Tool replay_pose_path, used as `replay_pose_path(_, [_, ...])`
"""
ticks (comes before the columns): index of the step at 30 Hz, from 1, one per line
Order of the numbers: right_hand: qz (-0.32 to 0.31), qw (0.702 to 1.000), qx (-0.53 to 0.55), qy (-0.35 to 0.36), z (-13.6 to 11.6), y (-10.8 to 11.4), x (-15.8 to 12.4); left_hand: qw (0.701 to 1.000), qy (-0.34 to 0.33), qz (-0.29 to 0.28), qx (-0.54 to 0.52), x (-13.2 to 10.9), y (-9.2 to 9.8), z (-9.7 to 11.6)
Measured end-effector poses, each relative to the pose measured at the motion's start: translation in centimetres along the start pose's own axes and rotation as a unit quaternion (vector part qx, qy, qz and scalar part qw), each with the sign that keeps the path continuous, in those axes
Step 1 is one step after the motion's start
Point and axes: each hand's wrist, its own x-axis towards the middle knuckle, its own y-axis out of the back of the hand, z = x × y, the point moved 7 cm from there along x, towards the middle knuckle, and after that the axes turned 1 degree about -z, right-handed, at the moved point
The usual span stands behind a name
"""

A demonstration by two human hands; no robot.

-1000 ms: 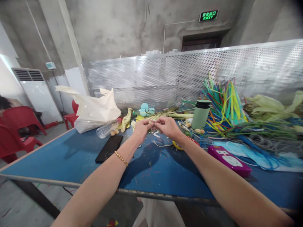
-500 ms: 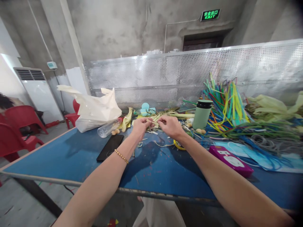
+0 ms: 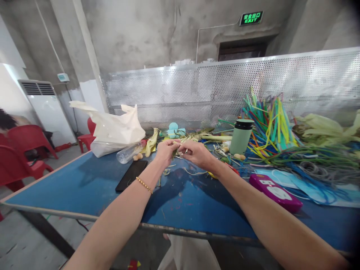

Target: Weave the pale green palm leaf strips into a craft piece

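Above the middle of the blue table, my left hand (image 3: 165, 153) is closed, its thumb and fingers pinching a thin piece of corn husk (image 3: 174, 153). My right hand (image 3: 197, 153) is right beside it, fingers bent and tips pressed together against the same piece; exactly what lies between them is too small to make out. More pale husk strips (image 3: 209, 137) lie behind the hands. A yellowish husk (image 3: 152, 143) is to the left of my left hand. Under my right wrist a bit of something yellow shows, mostly hidden.
A black phone (image 3: 131, 175), clear bottle (image 3: 126, 154) and white plastic bag (image 3: 115, 129) are on the left. To the right stand a green tumbler (image 3: 240, 139), coloured strips (image 3: 277, 127) and a purple box (image 3: 275, 192). A perforated metal panel (image 3: 174, 90) rises behind the table (image 3: 92, 195).
My right hand has moved left and turned, closing in on my left hand. The husk strips, stretched between both hands before, are now mostly covered. My left hand has hardly moved.
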Motion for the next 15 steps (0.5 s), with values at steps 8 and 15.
replay_pose_path(8, [0.085, 0.99, 0.063, -0.09, 0.8, 1.7, 0.0, 0.999, -0.029, -0.018, 0.017, 0.1, -0.3, 0.1])
replay_pose_path(15, [0.128, 0.977, 0.057, -0.159, 2.7, 3.0, -0.3, 0.997, -0.022, -0.053, 0.043, -0.4, -1.1, 0.1])
